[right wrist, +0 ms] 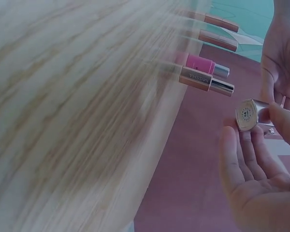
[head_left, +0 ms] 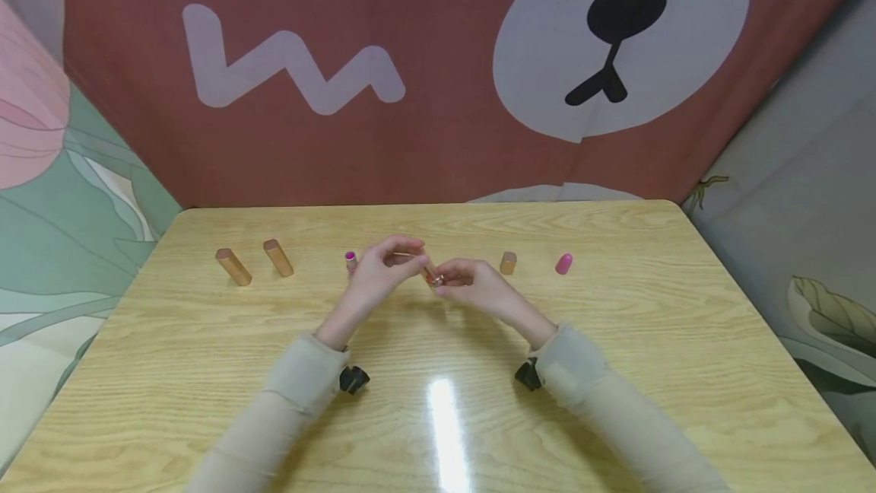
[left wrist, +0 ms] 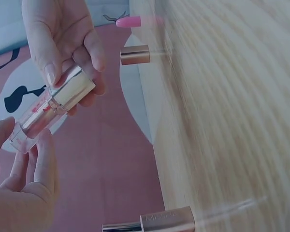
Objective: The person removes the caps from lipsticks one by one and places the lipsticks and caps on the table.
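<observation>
Clear plastic and shiny metal make up the lipstick (left wrist: 53, 108) that is held raised above the table (head_left: 137, 371), roughly midway between the things at either side. Its transparent end (left wrist: 23, 137) is pinched by the fingertips of the left hand (head_left: 383, 271), while its metallic base (left wrist: 72, 89) is gripped between thumb and fingers of the right hand (head_left: 477, 286). Two other pieces can be counted as uncapped: a pink lipstick (right wrist: 199, 64) and a short copper lipstick (right wrist: 195, 77) are stood upright near the left hand, their silvery inner tubes exposed. Apart from them, on the right side of the table, a copper cap (head_left: 508, 263) and a pink cap (head_left: 564, 264) are set down separately. Farther left, two tall copper tubes (head_left: 236, 267) are stood side by side and appear to be fully closed. By this layout, the work is judged to be partway along: two pieces are finished one way, two the other, and the middle one is being handled. Whether its transparent end is being drawn off or pressed on cannot be told, so which pairs are left to be dealt with cannot be settled either.
</observation>
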Action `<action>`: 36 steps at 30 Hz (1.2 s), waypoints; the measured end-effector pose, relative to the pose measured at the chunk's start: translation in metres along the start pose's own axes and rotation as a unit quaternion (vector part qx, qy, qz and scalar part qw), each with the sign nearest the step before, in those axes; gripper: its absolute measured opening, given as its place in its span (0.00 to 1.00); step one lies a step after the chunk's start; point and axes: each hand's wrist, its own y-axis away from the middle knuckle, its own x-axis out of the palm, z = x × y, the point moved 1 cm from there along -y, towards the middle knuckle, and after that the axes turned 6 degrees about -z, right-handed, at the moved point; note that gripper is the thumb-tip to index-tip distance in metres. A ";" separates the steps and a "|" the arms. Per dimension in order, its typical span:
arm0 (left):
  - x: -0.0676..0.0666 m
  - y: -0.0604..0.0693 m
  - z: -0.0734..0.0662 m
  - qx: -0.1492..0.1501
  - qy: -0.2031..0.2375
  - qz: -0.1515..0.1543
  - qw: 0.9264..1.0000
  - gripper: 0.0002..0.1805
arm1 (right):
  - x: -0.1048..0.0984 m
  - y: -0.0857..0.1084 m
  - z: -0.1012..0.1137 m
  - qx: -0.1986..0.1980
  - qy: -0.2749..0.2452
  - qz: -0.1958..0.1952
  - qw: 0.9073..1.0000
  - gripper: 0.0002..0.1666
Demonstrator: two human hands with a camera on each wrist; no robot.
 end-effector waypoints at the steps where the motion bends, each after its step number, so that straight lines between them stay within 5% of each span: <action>1: 0.001 0.000 0.000 0.000 0.004 0.002 1.000 0.20 | 0.000 0.000 0.000 0.002 0.000 -0.002 1.000 0.22; 14: 0.007 0.001 0.004 -0.002 0.039 0.064 0.997 0.25 | -0.005 0.003 0.006 0.011 -0.018 -0.025 0.999 0.22; 27: 0.018 0.004 -0.002 0.013 0.063 -0.010 0.998 0.21 | -0.008 0.005 0.012 -0.020 -0.050 -0.015 0.998 0.20; 36: 0.023 0.005 -0.001 0.016 0.086 -0.029 0.996 0.20 | -0.011 0.003 0.009 -0.020 -0.046 -0.015 0.999 0.22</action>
